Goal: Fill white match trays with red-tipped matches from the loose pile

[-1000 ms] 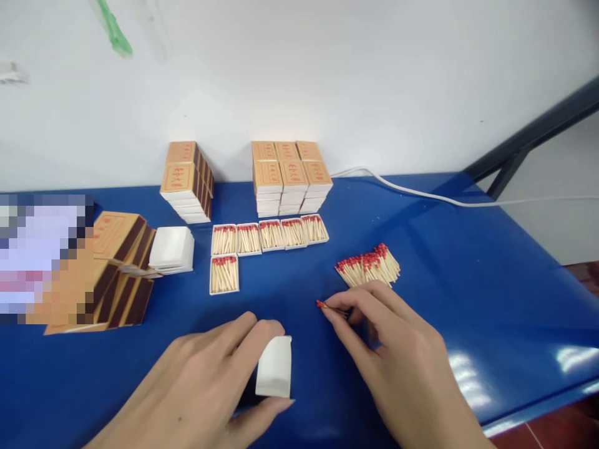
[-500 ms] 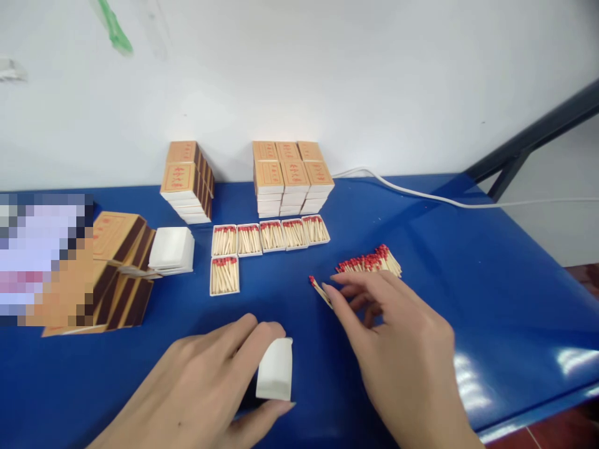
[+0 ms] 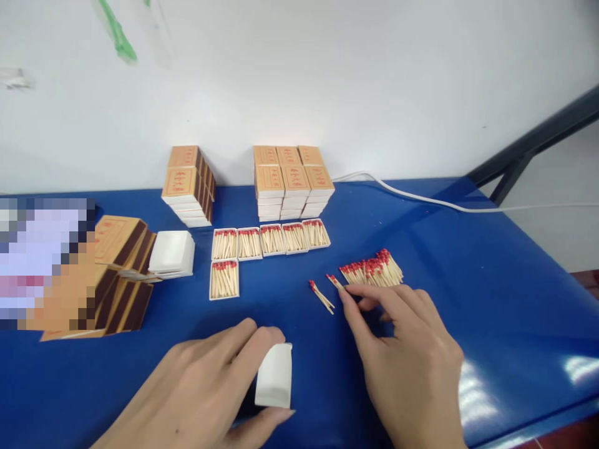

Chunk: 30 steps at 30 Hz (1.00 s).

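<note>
My left hand (image 3: 206, 380) is closed around a white matchbox tray (image 3: 275, 377) at the near edge, with thumb below and fingers above; no matches show inside it. My right hand (image 3: 407, 349) pinches a few matches (image 3: 334, 280) between thumb and forefinger, their red heads pointing up and left. Just left of those fingertips a few loose matches (image 3: 321, 297) lie on the blue table. Behind the right hand is a heap of red-headed matches (image 3: 374, 268), partly covered by the fingers.
Several match-filled trays (image 3: 272, 239) stand in a row, with one more filled tray (image 3: 224, 280) in front. Stacked matchboxes (image 3: 292, 181) and another stack (image 3: 181, 184) stand by the wall. White trays (image 3: 171, 252) and orange matchbox sleeves (image 3: 119, 240) are at left. A white cable (image 3: 412, 194) runs right.
My right hand has moved slightly right, from the loose matches to others by the heap, leaving the loose ones on the table. My left hand stays on the tray.
</note>
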Motion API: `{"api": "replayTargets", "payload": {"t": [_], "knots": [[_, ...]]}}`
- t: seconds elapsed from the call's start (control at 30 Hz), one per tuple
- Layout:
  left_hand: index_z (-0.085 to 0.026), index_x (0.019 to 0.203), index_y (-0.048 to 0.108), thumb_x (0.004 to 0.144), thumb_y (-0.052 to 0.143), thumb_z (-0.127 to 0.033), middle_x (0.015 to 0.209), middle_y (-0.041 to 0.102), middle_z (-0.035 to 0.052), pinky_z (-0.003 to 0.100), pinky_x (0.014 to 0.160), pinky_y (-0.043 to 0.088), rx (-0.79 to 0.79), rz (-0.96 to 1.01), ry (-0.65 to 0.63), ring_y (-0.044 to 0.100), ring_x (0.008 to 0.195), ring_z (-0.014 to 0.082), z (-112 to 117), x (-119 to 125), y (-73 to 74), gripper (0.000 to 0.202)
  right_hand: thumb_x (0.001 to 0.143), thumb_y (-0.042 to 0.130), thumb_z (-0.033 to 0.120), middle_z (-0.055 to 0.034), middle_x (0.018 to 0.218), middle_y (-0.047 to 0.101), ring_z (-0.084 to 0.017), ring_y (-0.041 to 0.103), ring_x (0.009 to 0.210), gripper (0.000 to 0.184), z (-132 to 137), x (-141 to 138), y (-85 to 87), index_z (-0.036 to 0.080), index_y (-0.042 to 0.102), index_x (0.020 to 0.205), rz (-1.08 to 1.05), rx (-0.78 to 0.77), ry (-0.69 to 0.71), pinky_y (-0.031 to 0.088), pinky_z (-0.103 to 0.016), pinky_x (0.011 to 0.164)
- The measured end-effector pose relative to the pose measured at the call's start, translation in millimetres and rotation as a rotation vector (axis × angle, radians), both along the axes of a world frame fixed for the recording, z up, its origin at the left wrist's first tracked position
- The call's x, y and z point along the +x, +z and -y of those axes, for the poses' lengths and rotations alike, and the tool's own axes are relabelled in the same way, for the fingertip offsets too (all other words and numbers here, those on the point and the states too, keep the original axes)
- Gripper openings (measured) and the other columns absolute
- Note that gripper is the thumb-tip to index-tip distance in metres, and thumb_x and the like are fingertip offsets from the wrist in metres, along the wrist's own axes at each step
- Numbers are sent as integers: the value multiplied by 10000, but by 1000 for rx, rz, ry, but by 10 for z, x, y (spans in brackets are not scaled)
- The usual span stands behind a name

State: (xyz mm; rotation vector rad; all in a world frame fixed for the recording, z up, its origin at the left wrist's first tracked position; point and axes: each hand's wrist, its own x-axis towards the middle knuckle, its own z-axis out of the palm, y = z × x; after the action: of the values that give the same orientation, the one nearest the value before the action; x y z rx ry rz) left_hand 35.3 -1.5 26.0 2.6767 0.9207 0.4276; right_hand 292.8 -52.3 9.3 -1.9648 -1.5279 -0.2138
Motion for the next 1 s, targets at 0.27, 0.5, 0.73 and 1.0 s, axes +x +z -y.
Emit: {"api": "replayTargets", "payload": {"t": [0.27,0.5,0.73,1.0], "knots": [[-325,1374,572,918,907,-362,1079,831,-51,362,556,608,-19,-23,6,860,815,247,-15,41,24,567,1137,742,287,-16,882,728,-220,606,861,131,38,9,-2,238,803,1033,11,6,28,509,-351,754],[-346,1360,565,796,1018,-305,1046,811,-89,346,602,630,-68,-12,15,854,791,227,-19,56,25,725,1152,729,304,-18,884,727,-223,596,864,163,59,-2,-12,232,788,1018,35,5,16,477,-356,751],[-344,1355,561,808,1001,-311,1066,817,-78,355,566,598,-66,-26,12,853,804,243,-1,34,36,703,1184,663,350,-36,887,735,-247,598,863,230,47,-7,-31,237,758,1008,32,-17,-15,455,-380,748],[-333,1353,546,781,1032,-329,1090,826,-71,374,550,597,-28,-32,10,860,814,257,4,58,49,751,1198,623,402,-55,898,745,-265,595,870,271,79,-25,-40,252,746,1009,27,-37,-59,436,-394,740]]}}
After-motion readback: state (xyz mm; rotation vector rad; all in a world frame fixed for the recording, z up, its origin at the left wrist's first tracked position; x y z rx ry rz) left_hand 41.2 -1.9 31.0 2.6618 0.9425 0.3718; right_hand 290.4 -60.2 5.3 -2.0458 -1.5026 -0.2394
